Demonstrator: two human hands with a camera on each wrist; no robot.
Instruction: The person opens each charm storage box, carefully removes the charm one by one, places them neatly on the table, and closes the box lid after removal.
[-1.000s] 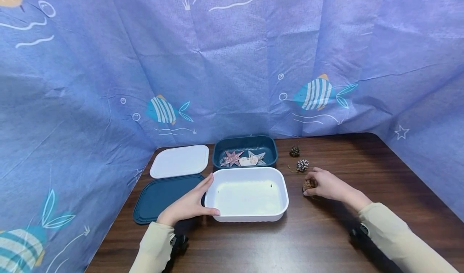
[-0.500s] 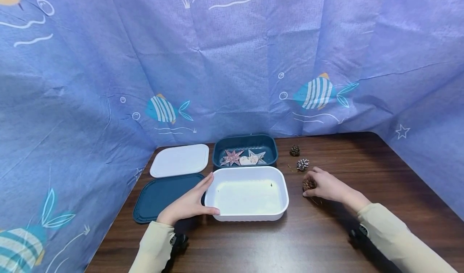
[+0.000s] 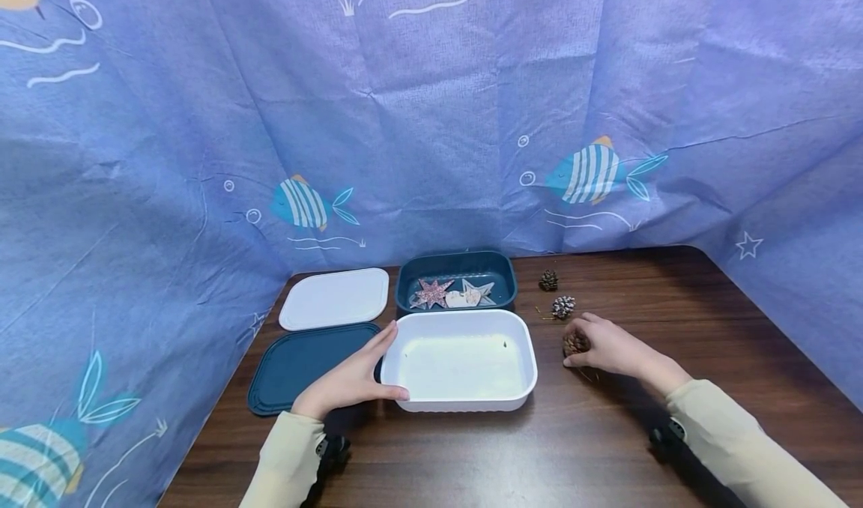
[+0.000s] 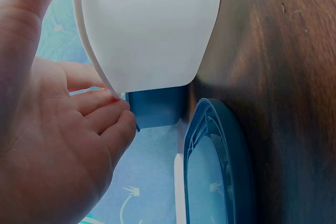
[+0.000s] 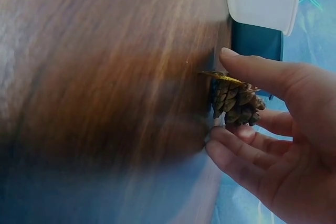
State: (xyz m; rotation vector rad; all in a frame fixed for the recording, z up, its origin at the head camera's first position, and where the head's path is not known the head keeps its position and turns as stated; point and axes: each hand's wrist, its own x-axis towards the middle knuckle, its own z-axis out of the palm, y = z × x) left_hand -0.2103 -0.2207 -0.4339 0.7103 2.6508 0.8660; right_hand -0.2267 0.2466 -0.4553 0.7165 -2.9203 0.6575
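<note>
In the head view my left hand (image 3: 353, 377) holds the left end of a white rectangular plastic box (image 3: 458, 405), its thumb at the front rim and its fingers at the back corner. The left wrist view shows fingertips (image 4: 123, 116) against the rim of the white box (image 4: 149, 40). On the table to the right, my right hand (image 3: 610, 347) grips a brown pine cone (image 3: 576, 343) between thumb and fingers. Gold string lies along the pine cone (image 5: 239, 100) in the right wrist view. Part of the cone is hidden by the hand.
Behind the white box stands a dark blue box (image 3: 458, 262) containing star ornaments (image 3: 433, 294). A white lid (image 3: 333, 300) and a dark blue lid (image 3: 306, 366) lie at left. A frosted pine cone (image 3: 562, 307) and a small pine cone (image 3: 548, 280) sit at back right.
The right fingers and the pine cone have shifted very slightly, showing a little more of the cone. My left hand and the white box have kept their place.
</note>
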